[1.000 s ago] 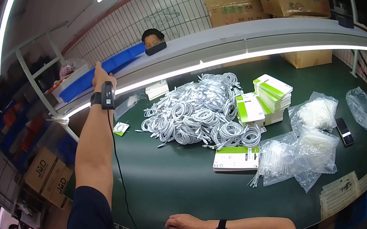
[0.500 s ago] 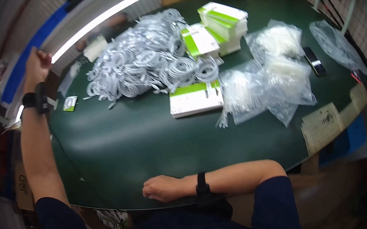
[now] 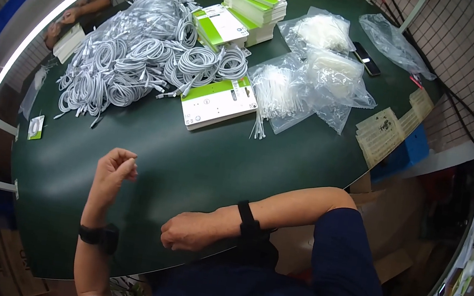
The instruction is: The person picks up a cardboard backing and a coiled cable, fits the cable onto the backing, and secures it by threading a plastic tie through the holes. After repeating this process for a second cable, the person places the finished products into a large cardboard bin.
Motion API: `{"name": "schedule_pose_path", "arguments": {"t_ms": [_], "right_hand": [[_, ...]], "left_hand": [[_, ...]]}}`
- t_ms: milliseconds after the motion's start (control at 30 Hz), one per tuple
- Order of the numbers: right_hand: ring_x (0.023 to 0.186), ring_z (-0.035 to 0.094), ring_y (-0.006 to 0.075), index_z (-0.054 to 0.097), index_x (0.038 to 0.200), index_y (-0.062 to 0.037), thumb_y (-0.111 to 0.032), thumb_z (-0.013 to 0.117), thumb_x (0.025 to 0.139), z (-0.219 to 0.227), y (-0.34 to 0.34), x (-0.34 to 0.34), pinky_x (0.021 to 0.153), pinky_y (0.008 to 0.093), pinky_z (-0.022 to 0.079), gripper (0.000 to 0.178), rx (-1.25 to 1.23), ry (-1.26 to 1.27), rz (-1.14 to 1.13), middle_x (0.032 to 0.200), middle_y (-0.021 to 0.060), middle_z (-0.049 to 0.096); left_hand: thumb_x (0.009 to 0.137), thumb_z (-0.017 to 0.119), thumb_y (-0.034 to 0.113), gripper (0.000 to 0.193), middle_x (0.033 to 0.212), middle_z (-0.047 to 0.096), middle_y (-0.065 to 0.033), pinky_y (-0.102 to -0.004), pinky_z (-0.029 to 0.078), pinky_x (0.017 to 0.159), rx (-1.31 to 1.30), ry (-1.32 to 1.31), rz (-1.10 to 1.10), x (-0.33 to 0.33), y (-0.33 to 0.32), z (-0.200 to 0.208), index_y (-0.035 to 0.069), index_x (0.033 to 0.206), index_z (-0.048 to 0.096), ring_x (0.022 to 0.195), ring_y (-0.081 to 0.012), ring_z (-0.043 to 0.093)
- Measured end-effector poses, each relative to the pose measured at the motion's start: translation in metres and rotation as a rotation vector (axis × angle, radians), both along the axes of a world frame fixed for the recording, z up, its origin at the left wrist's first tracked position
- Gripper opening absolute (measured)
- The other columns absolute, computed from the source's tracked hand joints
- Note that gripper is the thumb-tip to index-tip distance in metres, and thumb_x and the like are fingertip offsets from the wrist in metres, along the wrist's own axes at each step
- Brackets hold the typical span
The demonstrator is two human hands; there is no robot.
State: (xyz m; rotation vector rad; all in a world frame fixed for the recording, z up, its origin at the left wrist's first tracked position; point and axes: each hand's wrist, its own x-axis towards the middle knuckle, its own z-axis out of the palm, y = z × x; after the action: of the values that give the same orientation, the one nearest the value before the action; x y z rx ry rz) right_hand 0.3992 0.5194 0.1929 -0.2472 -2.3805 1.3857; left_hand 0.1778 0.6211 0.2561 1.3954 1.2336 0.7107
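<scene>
My left hand [image 3: 113, 175] is raised over the near left part of the green table, its fingers curled in and the thumb laid against them. Nothing shows in its grip. Close to the table's near edge, my right hand [image 3: 189, 231] rests with loosely closed fingers, also with nothing visible in it. Neither hand touches the goods. Beyond them lies a large heap of coiled white cables [image 3: 131, 55]. A white and green flat box [image 3: 219, 105] lies in front of it. A small white and green packet [image 3: 36, 127] sits alone at the left edge.
Stacked white and green boxes [image 3: 252, 6] stand behind the heap. Clear bags of white cable ties [image 3: 334, 73] lie to the right, near a black phone [image 3: 366, 59] and an empty plastic bag [image 3: 396, 43]. At far left, another person's hands [image 3: 70, 16] are near a white stack [image 3: 69, 43].
My left hand has come from beyond the left table edge to over the table near my right hand. The view has turned, so the goods appear farther left. My right hand stays near the edge.
</scene>
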Motion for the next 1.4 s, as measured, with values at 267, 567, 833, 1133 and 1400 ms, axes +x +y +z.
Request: {"name": "schedule_pose_path", "arguments": {"t_ms": [267, 567, 833, 1133, 1400], "right_hand": [[0.085, 0.071, 0.0355, 0.07, 0.116, -0.0021, -0.014, 0.073, 0.092, 0.053, 0.083, 0.107, 0.076, 0.0415, 0.058, 0.026, 0.318, -0.03, -1.154, 0.097, 0.0165, 0.073], [0.09, 0.07, 0.0442, 0.064, 0.128, -0.0037, -0.029, 0.072, 0.093, 0.039, 0.12, 0.148, 0.082, 0.0536, 0.056, 0.044, 0.398, -0.735, -1.647, 0.099, 0.0258, 0.072], [0.096, 0.07, 0.0451, 0.062, 0.129, -0.0036, -0.032, 0.075, 0.09, 0.035, 0.138, 0.155, 0.083, 0.0536, 0.056, 0.051, 0.306, -0.71, -1.596, 0.097, 0.027, 0.072], [0.105, 0.064, 0.0459, 0.057, 0.134, -0.0047, -0.032, 0.077, 0.088, 0.032, 0.135, 0.146, 0.09, 0.0525, 0.054, 0.057, 0.215, -0.677, -1.618, 0.113, 0.0279, 0.065], [0.113, 0.056, 0.0393, 0.056, 0.138, -0.0056, -0.029, 0.079, 0.086, 0.041, 0.127, 0.133, 0.093, 0.0494, 0.05, 0.061, 0.431, -0.778, -1.566, 0.126, 0.0237, 0.057]], "left_hand": [[0.101, 0.065, 0.017, 0.042, 0.117, 0.064, -0.0113, -0.0299, 0.058, 0.081, -0.05, -0.084, -0.174, 0.063, 0.046, -0.028, -0.001, 0.136, 0.053, 0.1, -0.0187, 0.066], [0.099, 0.07, 0.027, 0.071, 0.135, 0.057, -0.0155, -0.0475, 0.052, 0.101, -0.393, -0.44, -0.085, 0.109, 0.097, -0.03, -0.002, 0.154, 0.036, 0.125, -0.0266, 0.055], [0.098, 0.068, 0.025, 0.066, 0.129, 0.063, -0.0125, -0.0467, 0.053, 0.098, -0.408, -0.358, -0.12, 0.117, 0.102, -0.013, 0.0, 0.153, 0.04, 0.122, -0.0251, 0.057], [0.103, 0.063, 0.025, 0.057, 0.13, 0.063, -0.0165, -0.0448, 0.06, 0.092, -0.433, -0.372, -0.066, 0.111, 0.099, -0.014, -0.003, 0.149, 0.042, 0.114, -0.0243, 0.064], [0.105, 0.061, 0.026, 0.056, 0.131, 0.062, -0.0194, -0.0472, 0.059, 0.094, -0.462, -0.392, -0.084, 0.106, 0.099, -0.009, -0.002, 0.149, 0.042, 0.117, -0.0257, 0.064]]}}
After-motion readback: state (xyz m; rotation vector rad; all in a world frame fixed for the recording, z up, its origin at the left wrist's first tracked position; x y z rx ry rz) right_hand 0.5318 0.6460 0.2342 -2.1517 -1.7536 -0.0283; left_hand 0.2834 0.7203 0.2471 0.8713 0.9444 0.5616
